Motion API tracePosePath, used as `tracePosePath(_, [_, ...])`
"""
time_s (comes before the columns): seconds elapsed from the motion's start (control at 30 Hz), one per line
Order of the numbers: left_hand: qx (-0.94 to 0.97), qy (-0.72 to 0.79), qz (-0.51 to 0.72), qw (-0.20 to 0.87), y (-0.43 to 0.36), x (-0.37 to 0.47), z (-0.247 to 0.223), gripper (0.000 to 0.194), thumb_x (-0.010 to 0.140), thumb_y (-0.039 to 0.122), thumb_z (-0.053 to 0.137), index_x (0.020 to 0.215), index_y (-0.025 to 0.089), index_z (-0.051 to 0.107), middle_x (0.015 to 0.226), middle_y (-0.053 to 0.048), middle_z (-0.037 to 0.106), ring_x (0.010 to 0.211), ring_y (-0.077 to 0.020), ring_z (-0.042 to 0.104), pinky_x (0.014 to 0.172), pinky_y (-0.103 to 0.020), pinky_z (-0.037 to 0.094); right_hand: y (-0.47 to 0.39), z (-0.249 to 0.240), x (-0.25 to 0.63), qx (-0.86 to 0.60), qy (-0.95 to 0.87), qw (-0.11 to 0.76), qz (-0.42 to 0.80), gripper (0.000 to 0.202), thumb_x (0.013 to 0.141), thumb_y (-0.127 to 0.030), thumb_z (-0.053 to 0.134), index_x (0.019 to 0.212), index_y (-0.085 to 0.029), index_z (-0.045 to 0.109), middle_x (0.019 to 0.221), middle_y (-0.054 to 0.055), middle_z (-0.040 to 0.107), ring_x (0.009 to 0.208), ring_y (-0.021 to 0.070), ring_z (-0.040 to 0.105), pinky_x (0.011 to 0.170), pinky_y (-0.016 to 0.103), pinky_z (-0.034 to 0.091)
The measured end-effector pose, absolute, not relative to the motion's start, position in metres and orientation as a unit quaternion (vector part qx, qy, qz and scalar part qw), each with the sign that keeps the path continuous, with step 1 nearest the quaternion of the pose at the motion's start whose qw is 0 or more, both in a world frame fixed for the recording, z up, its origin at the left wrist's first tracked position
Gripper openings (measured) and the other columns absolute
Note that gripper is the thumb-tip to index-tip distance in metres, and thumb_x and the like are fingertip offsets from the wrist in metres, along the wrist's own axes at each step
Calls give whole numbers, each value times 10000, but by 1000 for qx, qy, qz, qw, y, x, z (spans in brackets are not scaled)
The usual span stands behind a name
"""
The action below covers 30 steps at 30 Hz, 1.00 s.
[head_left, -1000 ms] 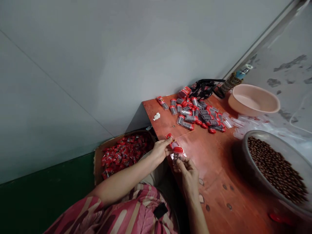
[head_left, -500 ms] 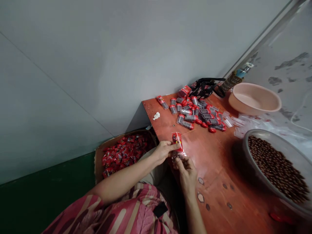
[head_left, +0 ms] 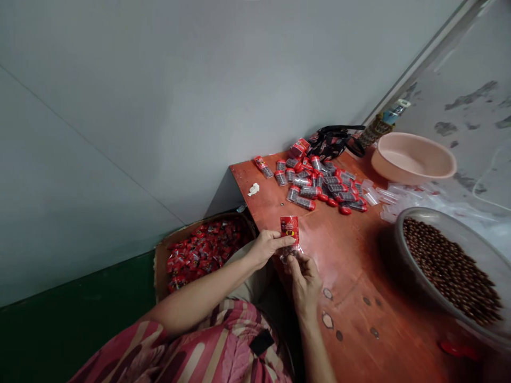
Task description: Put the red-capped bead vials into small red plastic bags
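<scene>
Pinching red packet (head_left: 289,227) mid-length: left hand (head_left: 268,248) | right hand (head_left: 307,282) pinching near end | packet left of bowl (head_left: 473,239), long axis pointing away from wearer

The packet (head_left: 289,225) is red with a yellow-and-black print, clear lower down. The worktop (head_left: 359,260) is orange-red, spotted dark; the caps (head_left: 345,210) are red, the basin (head_left: 415,171) peach, the bowl (head_left: 402,258) grey, the balls (head_left: 451,271) dark brown. The bag (head_left: 328,142) is black patterned with pink, the shirt (head_left: 191,356) pink with cream and maroon stripes, the floor (head_left: 99,330) green, the wall (head_left: 159,96) grey.
</scene>
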State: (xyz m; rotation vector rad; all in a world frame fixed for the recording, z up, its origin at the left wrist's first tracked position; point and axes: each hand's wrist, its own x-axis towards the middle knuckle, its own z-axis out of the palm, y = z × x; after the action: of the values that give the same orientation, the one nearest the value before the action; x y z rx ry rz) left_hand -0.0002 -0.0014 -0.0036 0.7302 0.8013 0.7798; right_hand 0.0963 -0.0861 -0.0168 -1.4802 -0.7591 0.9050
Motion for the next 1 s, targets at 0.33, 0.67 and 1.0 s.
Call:
tracePosePath(0.33, [312,382,364,790,-6,4,0,331,585,374,739,684,72,644,604,-51,619,486,-98,527,496,-217,408,-81,-18,98,-633,-323,582,395,215,702,-337,670,823,-177,590,682,-14,606,541,107,526,523,228,429])
tracePosePath(0.67, [293,363,340,816,-13,-2,1,367,596,424,721,684,81,624,619,-49,608,505,-113,542,505,-238,444,-80,-20,95,-596,-235,609,468,218,691,-352,678,763,-178,570,539,-51,548,429,88,474,452,216,405])
tracePosePath(1.0, [259,338,309,850,-6,-1,-4,308,577,329,749,698,61,657,621,-68,626,536,-114,557,543,-221,412,-90,-21,92,-647,-390,546,362,201,740,-321,621,890,-187,614,754,11,632,629,141,562,574,256,455])
